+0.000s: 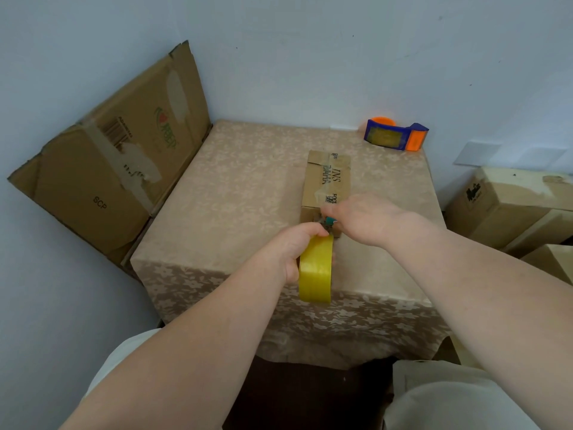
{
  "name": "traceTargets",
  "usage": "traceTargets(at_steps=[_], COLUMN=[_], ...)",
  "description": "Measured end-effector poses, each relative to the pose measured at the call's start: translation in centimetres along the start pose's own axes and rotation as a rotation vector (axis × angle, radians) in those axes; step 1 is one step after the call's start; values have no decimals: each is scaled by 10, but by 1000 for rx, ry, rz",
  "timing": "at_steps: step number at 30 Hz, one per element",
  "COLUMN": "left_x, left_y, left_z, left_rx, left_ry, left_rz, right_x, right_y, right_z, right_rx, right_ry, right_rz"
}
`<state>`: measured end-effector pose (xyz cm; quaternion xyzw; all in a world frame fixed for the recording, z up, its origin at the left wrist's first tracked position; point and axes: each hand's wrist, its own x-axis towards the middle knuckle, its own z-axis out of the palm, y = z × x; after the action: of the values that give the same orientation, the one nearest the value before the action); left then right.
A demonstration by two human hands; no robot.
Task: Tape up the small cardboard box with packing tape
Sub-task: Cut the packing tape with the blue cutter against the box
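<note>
— While the left hand is closed around the yellow tape roll, where is the small cardboard box?

— It lies on the bench, just beyond both hands. Its long axis runs away from the person, so the near end faces the roll.

— And the right hand?

— It is at the near end of the box, nearer to it than the left one. The fingers are curled on something small there, maybe a cutter with a green part, but I cannot tell for sure.

— So the next move?

— I think the strip must be cut or pressed at that near end.
</note>
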<state>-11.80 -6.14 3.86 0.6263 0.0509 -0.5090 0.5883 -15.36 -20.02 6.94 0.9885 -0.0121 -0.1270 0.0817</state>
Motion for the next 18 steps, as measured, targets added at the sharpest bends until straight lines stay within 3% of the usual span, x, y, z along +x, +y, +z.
traceTargets(at_steps=[18], left_x=[-2], left_y=[2], left_z=[-2], left_rx=[-14], left_ry=[-12], left_rz=[-8], right_x=[-8], right_y=[5], right_z=[-6], right_rx=[199], right_ry=[76], right_rz=[35])
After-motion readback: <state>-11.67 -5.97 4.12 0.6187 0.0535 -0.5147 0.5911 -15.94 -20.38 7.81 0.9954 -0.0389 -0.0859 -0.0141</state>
